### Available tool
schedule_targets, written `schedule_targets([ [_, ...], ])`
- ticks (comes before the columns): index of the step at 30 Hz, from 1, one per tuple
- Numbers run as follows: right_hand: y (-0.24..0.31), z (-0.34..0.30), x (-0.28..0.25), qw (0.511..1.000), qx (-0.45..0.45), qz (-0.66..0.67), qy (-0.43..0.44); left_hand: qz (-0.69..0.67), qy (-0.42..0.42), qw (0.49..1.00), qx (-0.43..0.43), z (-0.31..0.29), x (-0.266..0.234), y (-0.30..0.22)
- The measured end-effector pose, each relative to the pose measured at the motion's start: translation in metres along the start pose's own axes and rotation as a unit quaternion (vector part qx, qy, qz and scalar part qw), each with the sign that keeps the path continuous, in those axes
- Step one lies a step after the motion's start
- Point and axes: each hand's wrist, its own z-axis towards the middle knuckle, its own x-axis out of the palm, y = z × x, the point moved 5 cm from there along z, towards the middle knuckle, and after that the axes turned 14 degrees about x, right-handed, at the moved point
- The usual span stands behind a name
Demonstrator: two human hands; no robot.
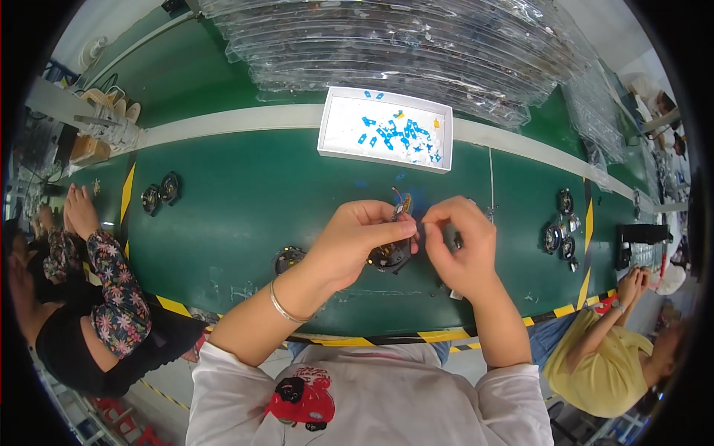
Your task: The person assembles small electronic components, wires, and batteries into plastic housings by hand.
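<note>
My left hand (357, 241) is closed, its thumb and forefinger gripping a small circuit board (403, 207) with short wires at its top. Just under those fingers is a round black housing (394, 259), partly covered by the hand; I cannot tell whether it is held too or rests on the table. To the right, my right hand (467, 245) has thumb and forefinger curled together close to the board. Anything between those fingertips is too small to make out. Another round black housing (288, 259) lies beside my left wrist.
Beyond my hands stands a white box (327, 141) holding blue and a few yellow pieces. Clear plastic trays (401, 52) are stacked behind it. Black round parts lie at left (169, 188) and right (552, 238) on the green table (238, 193). People sit on both sides.
</note>
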Motion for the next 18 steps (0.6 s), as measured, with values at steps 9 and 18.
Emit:
schedule_targets([
  [9,-0.007,-0.003,0.011,0.944,-0.121,-0.286,0.112,0.011,-0.054,0.997,0.049,0.003,-0.011,-0.007],
  [18,0.009,-0.007,0.002,0.996,-0.081,-0.032,-0.008,0.014,-0.049,0.998,0.023,0.000,-0.002,-0.002],
])
